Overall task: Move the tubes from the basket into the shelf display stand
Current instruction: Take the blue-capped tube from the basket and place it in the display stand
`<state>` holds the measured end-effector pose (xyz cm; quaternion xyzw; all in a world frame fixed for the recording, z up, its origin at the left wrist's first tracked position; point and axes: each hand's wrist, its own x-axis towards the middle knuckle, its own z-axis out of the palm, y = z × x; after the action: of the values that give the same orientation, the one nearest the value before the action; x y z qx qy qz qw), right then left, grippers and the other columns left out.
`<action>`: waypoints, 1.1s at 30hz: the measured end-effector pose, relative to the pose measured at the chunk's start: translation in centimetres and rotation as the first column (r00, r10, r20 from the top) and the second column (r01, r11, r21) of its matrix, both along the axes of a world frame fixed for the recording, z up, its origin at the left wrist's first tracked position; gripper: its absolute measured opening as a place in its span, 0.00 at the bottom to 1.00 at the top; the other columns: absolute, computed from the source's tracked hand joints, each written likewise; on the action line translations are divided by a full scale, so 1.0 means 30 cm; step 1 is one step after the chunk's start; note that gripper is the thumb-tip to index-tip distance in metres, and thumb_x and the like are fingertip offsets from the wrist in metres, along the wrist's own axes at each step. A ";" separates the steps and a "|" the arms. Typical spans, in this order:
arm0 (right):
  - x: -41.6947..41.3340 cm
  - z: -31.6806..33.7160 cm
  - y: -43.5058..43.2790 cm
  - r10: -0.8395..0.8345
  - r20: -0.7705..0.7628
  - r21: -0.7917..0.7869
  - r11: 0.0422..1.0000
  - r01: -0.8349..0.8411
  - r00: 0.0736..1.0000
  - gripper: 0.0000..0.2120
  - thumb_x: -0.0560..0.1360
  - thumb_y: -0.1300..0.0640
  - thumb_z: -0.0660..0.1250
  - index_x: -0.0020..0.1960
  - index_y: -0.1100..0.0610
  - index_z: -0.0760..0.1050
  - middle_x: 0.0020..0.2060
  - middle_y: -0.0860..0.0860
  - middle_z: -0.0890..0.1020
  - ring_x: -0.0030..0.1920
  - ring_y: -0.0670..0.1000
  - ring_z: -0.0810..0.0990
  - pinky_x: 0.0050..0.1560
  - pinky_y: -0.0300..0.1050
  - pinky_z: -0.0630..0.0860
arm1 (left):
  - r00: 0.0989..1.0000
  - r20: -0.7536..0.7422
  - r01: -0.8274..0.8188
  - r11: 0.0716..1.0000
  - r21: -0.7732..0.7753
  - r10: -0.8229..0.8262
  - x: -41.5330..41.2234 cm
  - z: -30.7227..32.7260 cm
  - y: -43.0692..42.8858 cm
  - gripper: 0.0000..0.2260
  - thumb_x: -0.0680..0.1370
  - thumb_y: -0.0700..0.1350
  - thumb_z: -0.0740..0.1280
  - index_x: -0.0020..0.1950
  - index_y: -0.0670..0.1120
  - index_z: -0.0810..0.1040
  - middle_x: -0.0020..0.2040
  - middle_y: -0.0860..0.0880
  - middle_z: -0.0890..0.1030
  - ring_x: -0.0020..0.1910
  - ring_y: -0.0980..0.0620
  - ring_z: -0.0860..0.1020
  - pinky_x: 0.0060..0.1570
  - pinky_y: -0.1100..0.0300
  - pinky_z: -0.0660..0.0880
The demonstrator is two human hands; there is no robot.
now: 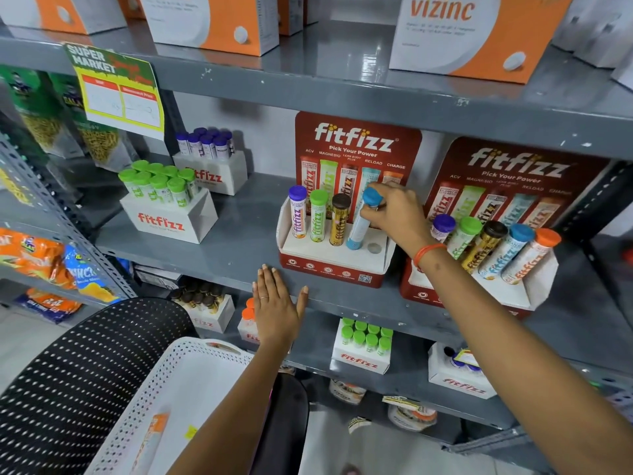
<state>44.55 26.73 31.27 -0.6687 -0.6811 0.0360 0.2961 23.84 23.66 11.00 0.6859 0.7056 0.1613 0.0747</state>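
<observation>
Broadly, grey metal shelving [239,248] is filling the frame, its middle shelf running from left of centre to the right edge. At lower left a black perforated chair back [78,371] is curving under a white perforated basket [164,382]; one orange-labelled tube [150,437] is lying inside it near the bottom edge, blurred.

Centre frame, a red fitfizz display stand [334,265] is sitting on the middle shelf, white tray in front, printed backboard behind. Three tubes are standing upright in its holes: purple-capped [297,212], green-capped [318,216], brown-capped [340,219]. One hole at the tray's right end is showing open.

A second, matching stand [479,293] at right of frame is holding five capped tubes, leaning.

The right hand [397,209] is reaching in from lower right, an orange band on the wrist. Its fingers are clamping the blue-capped tube [359,231] just below the cap, so the cap is sticking out above and left of the knuckles and the body is hanging below the grip. The tube is tilting slightly, its foot sitting at the fourth hole of the centre stand; how deep it is seated is unclear.

The left hand [277,303] is lying flat, fingers spread and holding nothing, against the shelf's front edge just below and left of the stand.
</observation>
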 end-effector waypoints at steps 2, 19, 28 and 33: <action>0.002 0.003 0.013 -0.015 0.002 -0.021 1.000 0.015 1.000 0.21 0.71 0.57 0.68 0.63 0.60 0.73 0.58 0.61 0.79 0.56 0.60 0.77 0.60 0.53 0.76 | 1.000 0.007 -0.001 1.000 -0.005 0.001 0.000 0.002 0.000 0.40 0.73 0.69 0.33 0.76 0.43 0.41 0.78 0.44 0.44 0.77 0.46 0.42 0.73 0.53 0.36; 0.002 -0.017 0.037 0.137 0.096 -0.253 0.961 -0.110 0.986 0.27 0.75 0.63 0.64 0.72 0.57 0.60 0.70 0.59 0.68 0.69 0.62 0.66 0.71 0.57 0.64 | 1.000 0.022 0.004 1.000 -0.018 -0.003 0.000 0.008 -0.005 0.43 0.69 0.70 0.28 0.76 0.44 0.39 0.78 0.44 0.41 0.76 0.46 0.39 0.73 0.53 0.36; 0.003 -0.009 0.034 0.168 0.065 -0.255 0.956 -0.146 0.984 0.23 0.75 0.65 0.63 0.69 0.58 0.66 0.65 0.59 0.72 0.66 0.60 0.69 0.68 0.53 0.66 | 1.000 0.026 -0.007 1.000 -0.007 0.007 0.000 -0.015 0.007 0.40 0.72 0.70 0.32 0.76 0.45 0.39 0.78 0.45 0.42 0.76 0.48 0.38 0.72 0.53 0.35; -0.011 -0.024 0.028 0.045 0.072 -0.176 0.984 -0.032 0.996 0.20 0.74 0.56 0.67 0.64 0.58 0.69 0.60 0.61 0.73 0.61 0.61 0.72 0.61 0.53 0.71 | 1.000 0.019 -0.008 1.000 -0.005 0.008 -0.005 -0.027 0.010 0.40 0.73 0.70 0.33 0.76 0.45 0.39 0.78 0.45 0.42 0.75 0.49 0.37 0.72 0.53 0.35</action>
<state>44.21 27.56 30.55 -0.6798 -0.6987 0.0759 0.2097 23.70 23.97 10.18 0.6814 0.7079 0.1664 0.0825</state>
